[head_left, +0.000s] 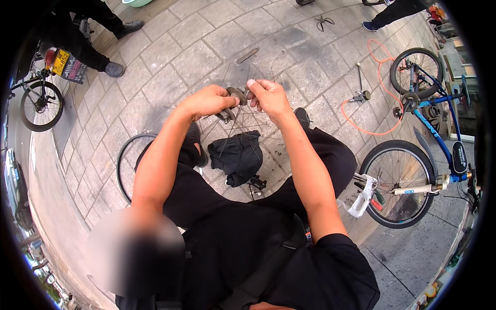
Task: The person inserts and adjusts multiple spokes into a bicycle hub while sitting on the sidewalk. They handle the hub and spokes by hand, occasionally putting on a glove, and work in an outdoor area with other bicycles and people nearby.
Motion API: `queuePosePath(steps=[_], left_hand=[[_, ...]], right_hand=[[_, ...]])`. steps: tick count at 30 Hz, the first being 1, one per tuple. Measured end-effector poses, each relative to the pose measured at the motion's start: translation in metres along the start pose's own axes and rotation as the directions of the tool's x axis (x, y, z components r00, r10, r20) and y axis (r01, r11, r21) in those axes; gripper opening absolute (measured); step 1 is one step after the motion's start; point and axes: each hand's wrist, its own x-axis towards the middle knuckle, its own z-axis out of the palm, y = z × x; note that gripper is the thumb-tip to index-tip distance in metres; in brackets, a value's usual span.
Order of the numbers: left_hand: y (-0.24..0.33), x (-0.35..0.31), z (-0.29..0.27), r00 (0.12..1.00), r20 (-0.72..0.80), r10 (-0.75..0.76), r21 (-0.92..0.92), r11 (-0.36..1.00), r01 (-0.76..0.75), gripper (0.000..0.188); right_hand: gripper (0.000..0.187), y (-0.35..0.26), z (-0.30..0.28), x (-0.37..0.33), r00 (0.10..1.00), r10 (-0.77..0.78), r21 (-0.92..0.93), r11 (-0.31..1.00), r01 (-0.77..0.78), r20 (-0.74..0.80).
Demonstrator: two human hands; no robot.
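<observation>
Between my hands is a bicycle wheel hub with a round, dull metal flange point(237, 95), and thin spokes spread out from it. My left hand point(206, 101) is closed on the hub from the left, its thumb along the flange. A dark metal part point(226, 114) shows just below that hand. On the other side, my right hand point(269, 97) is pinched close against the hub, thumb up; what its fingertips hold is too small to make out. Under the spokes a crumpled black cloth point(240, 157) lies on the paving between my feet.
A black hoop like a tyre or rim point(121, 168) lies by my left leg. To the right are a blue bicycle point(431, 126), an orange air hose point(356, 129), a gauge point(366, 95) and a white tool holder point(362, 199). Scissors point(323, 23) lie farther off. People stand at the back.
</observation>
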Motion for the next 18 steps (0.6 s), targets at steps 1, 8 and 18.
queuePosePath(steps=[1, 8, 18], left_hand=[[0.001, 0.000, -0.001, 1.000, 0.012, -0.012, 0.070, 0.997, 0.011, 0.031], [0.002, -0.017, -0.011, 0.995, 0.103, 0.018, 0.273, 0.961, -0.046, 0.032], [0.001, -0.018, -0.038, 0.992, 0.017, 0.129, 0.016, 0.992, -0.129, 0.025]], right_hand=[[0.031, 0.000, 0.001, 0.004, 1.000, -0.004, 0.055, 0.998, 0.006, -0.031], [0.022, -0.015, -0.078, 0.074, 0.798, 0.036, 0.430, 0.857, 0.286, -0.601], [0.037, 0.060, -0.069, 0.060, 0.854, -0.177, -0.226, 0.971, 0.071, -0.489]])
